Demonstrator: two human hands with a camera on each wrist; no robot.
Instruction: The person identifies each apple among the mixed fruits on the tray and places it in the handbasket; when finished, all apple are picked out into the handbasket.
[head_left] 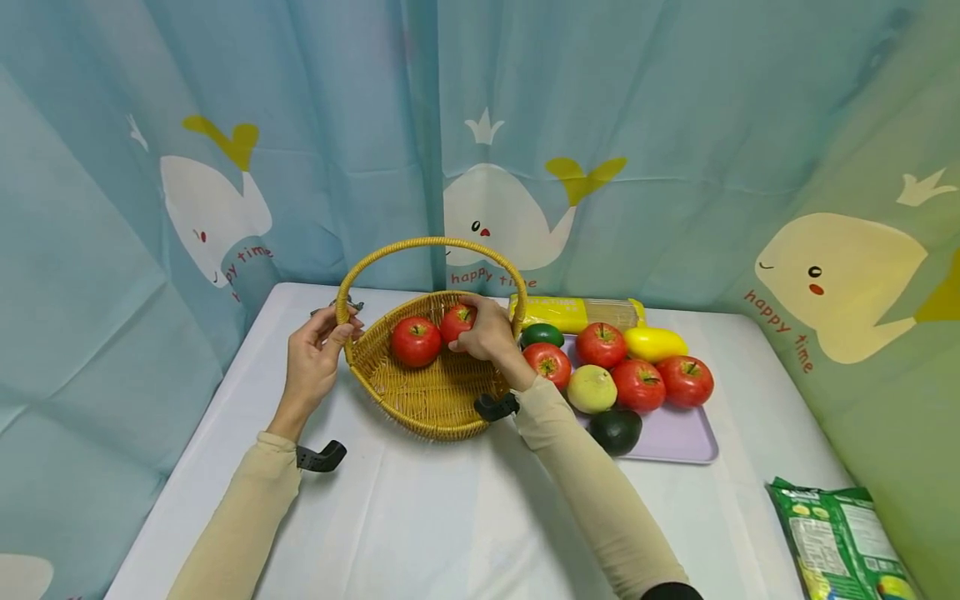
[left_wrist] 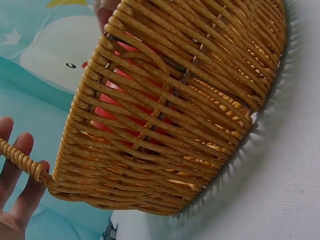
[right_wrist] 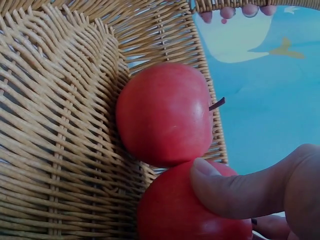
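Note:
A wicker basket [head_left: 423,407] with a tall arched handle [head_left: 431,242] stands on the white table. My left hand [head_left: 313,358] holds the lower left end of that handle, with fingertips showing past it in the right wrist view. Inside the basket, my right hand [head_left: 491,333] grips a red apple [right_wrist: 185,210], its thumb laid across the top. Against this one rests a second red apple [right_wrist: 165,115], by the basket's back wall with its stem pointing sideways. From the left wrist view, red shows through the weave of the basket's side [left_wrist: 165,110].
Right of the basket, a lilac tray [head_left: 675,442] bears several red apples [head_left: 638,385], a pale green fruit [head_left: 592,389], an avocado [head_left: 615,431] and a yellow fruit [head_left: 656,343]. Behind lies a yellow pack [head_left: 558,313]. A green snack bag [head_left: 832,533] lies front right.

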